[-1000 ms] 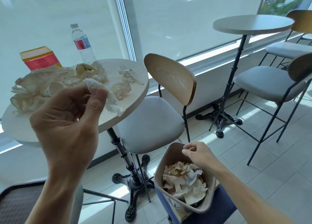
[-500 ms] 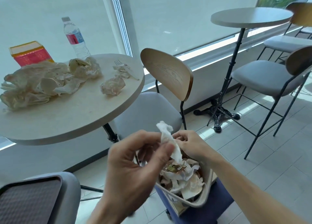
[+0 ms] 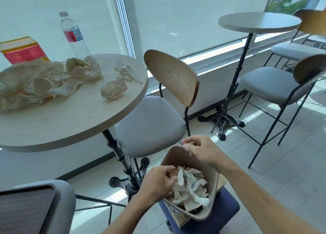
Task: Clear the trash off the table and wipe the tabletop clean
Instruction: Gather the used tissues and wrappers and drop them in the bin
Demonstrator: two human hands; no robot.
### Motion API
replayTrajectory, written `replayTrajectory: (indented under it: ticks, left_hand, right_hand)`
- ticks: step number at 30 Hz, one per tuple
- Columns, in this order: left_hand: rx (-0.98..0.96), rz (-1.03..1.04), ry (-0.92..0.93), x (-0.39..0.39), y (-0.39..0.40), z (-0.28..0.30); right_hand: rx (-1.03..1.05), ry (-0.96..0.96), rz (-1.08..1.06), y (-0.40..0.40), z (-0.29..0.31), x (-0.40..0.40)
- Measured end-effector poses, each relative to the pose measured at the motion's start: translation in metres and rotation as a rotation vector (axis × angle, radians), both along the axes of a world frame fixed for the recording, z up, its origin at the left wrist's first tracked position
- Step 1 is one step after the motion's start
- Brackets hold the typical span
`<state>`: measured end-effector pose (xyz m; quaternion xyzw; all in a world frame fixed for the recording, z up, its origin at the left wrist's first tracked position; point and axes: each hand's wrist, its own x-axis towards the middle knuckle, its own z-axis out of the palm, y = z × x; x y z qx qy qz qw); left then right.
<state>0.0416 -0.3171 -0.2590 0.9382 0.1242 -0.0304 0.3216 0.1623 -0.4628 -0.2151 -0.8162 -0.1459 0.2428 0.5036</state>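
Note:
A round beige table carries a heap of crumpled paper and plastic wrappers, a balled wrapper, and a plastic fork on torn wrapping. Below it, a beige trash bin, tilted and full of paper, rests on a blue stool. My left hand is at the bin's near side, its fingertips pinching a white tissue that sits on top of the trash. With curled fingers, my right hand grips the bin's far rim.
A water bottle and a red and yellow box stand at the table's back edge. A wood-backed chair sits beside the table. A second table and more chairs are to the right. A grey seat is at the lower left.
My left hand carried the white tissue from above the table down into the bin. My right hand kept its hold on the bin's rim.

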Motion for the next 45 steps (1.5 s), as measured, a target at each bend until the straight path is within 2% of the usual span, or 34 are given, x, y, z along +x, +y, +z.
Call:
replayTrajectory:
  ticks: [3, 7, 12, 15, 18, 21, 26, 30, 33, 35, 40, 45]
  left_hand:
    - [0.038, -0.013, -0.042, 0.002, 0.010, 0.031]
    - [0.095, 0.030, -0.255, 0.010, 0.042, 0.113]
    - [0.375, 0.150, -0.471, 0.027, 0.100, 0.202]
    - [0.527, 0.210, -0.418, 0.045, 0.133, 0.221]
    - [0.612, 0.190, -0.209, 0.064, 0.153, 0.220]
    - [0.558, 0.169, -0.108, 0.075, 0.163, 0.208]
    - [0.434, 0.185, -0.294, 0.069, 0.173, 0.197]
    - [0.340, 0.190, -0.429, 0.052, 0.179, 0.201]
    - [0.319, 0.188, -0.462, 0.038, 0.185, 0.206]
    - [0.305, 0.191, -0.483, 0.032, 0.190, 0.208]
    - [0.248, 0.215, -0.477, 0.027, 0.197, 0.210]
    - [0.208, 0.215, -0.505, 0.027, 0.192, 0.211]
  right_hand:
    - [-0.010, -0.028, 0.028, 0.009, 0.005, 0.003]
    - [0.011, -0.053, 0.069, 0.033, 0.025, 0.011]
    - [0.076, -0.105, 0.146, 0.069, 0.073, 0.019]
    - [0.114, -0.143, 0.174, 0.090, 0.102, 0.025]
    - [0.147, -0.225, 0.180, 0.114, 0.126, 0.033]
    - [0.168, -0.303, 0.133, 0.139, 0.141, 0.047]
    - [0.097, -0.443, 0.108, 0.180, 0.159, 0.068]
    - [-0.178, -0.683, 0.098, 0.214, 0.159, 0.083]
    - [-0.413, -0.710, 0.071, 0.231, 0.153, 0.094]
    - [-0.485, -0.689, 0.062, 0.238, 0.149, 0.098]
    - [-0.408, -0.661, 0.003, 0.246, 0.146, 0.097]
    - [-0.195, -0.698, -0.077, 0.230, 0.152, 0.084]
